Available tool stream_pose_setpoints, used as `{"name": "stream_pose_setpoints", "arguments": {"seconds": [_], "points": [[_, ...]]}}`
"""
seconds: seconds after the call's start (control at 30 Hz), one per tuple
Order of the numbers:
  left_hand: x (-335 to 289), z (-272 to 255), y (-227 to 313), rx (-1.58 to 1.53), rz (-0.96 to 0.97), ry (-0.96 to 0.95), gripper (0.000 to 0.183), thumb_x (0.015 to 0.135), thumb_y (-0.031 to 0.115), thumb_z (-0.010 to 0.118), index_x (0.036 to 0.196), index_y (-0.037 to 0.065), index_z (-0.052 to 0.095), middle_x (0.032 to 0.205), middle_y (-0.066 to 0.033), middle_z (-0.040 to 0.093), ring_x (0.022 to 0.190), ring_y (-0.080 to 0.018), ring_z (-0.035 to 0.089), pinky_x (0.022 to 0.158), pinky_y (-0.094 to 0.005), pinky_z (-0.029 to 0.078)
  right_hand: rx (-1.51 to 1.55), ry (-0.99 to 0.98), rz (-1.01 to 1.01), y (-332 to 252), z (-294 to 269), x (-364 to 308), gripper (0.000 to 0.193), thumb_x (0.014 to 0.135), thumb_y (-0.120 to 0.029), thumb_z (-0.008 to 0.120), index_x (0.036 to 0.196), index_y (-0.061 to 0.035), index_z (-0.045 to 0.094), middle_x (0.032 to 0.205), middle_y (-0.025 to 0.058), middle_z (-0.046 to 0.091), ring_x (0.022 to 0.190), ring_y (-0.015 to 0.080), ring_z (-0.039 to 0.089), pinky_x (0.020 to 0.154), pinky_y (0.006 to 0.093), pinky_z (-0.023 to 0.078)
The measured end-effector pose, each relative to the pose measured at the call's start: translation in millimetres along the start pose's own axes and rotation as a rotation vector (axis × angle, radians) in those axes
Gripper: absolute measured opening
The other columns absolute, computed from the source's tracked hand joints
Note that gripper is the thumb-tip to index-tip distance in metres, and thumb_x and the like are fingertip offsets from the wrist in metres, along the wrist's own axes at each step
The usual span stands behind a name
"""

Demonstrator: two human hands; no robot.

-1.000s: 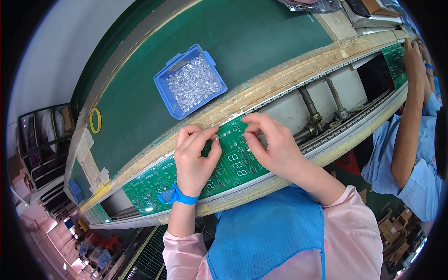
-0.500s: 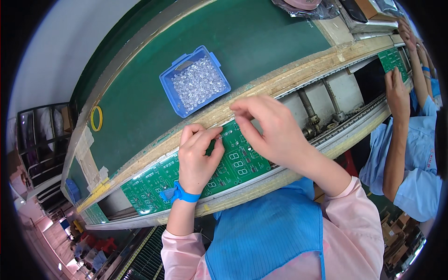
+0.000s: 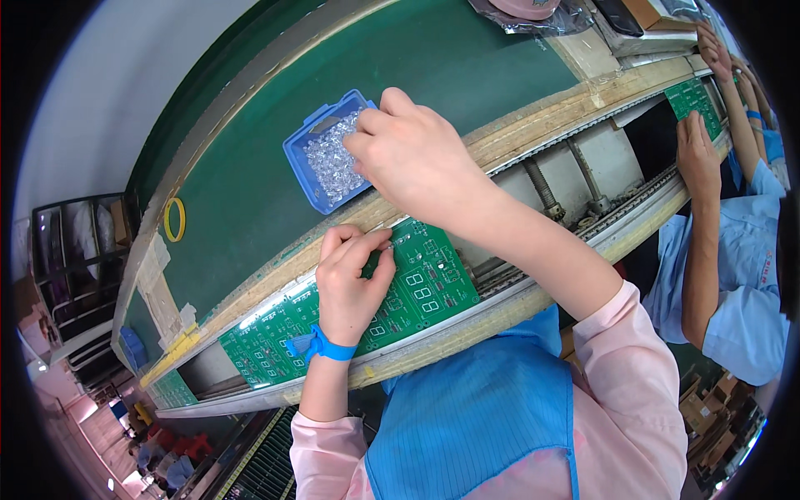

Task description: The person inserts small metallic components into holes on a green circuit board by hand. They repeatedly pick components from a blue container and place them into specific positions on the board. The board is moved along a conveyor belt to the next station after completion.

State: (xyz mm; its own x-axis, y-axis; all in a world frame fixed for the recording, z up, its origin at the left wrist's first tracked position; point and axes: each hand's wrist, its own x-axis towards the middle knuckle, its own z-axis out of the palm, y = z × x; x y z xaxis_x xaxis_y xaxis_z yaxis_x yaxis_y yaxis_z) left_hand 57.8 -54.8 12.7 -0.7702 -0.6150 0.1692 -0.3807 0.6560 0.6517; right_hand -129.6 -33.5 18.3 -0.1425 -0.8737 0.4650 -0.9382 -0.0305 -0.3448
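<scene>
Left hand (image 3: 350,287) flat, fingers curled; right hand (image 3: 412,158) extended forward, fingers pinched.

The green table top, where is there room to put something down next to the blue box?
The green table top lies bare right of the blue tray, up to the plastic-wrapped pink thing. Another bare stretch lies between the tray and the yellow ring. It is crowded at the tray, where the right hand reaches in, and where the left hand rests on the green circuit board.

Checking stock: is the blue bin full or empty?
Partly full: clear small parts cover the blue bin's floor, below its rim; right hand reaches in.
</scene>
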Motion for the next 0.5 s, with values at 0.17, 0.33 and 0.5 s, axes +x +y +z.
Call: {"name": "stream_pose_setpoints", "arguments": {"seconds": [0.17,0.33,0.5], "points": [[-0.7,0.2,0.2,0.009,0.004,0.014,0.021,0.073,-0.004,0.073,0.093,0.001,0.073,0.084,-0.0074,0.072,0.087,-0.0225,0.062,0.079,-0.0339,0.051,-0.158,-0.071,0.057,-12.0,3.3,3.3,0.007,0.068,-0.014,0.071,0.07,-0.008,0.074,0.081,0.0046,0.065,0.089,0.0243,0.057,0.071,0.0323,0.052],[0.5,1.7,0.1,0.015,0.043,0.027,0.022,0.072,-0.006,0.072,0.093,0.001,0.072,0.08,-0.0087,0.069,0.085,-0.0244,0.06,0.073,-0.0352,0.051,-0.194,-0.102,0.154,-20.0,7.0,6.9,0.009,0.063,-0.013,0.07,0.069,-0.0076,0.074,0.081,0.0055,0.067,0.09,0.025,0.057,0.07,0.0325,0.051],[0.6,0.9,0.7,0.018,0.031,0.024,0.022,0.073,-0.006,0.072,0.094,0.0,0.072,0.081,-0.0089,0.069,0.085,-0.0244,0.061,0.073,-0.0352,0.051,-0.159,-0.067,0.167,-19.8,7.6,5.6,0.009,0.064,-0.013,0.069,0.069,-0.0068,0.074,0.082,0.0063,0.067,0.093,0.0267,0.056,0.074,0.0354,0.049]]}}
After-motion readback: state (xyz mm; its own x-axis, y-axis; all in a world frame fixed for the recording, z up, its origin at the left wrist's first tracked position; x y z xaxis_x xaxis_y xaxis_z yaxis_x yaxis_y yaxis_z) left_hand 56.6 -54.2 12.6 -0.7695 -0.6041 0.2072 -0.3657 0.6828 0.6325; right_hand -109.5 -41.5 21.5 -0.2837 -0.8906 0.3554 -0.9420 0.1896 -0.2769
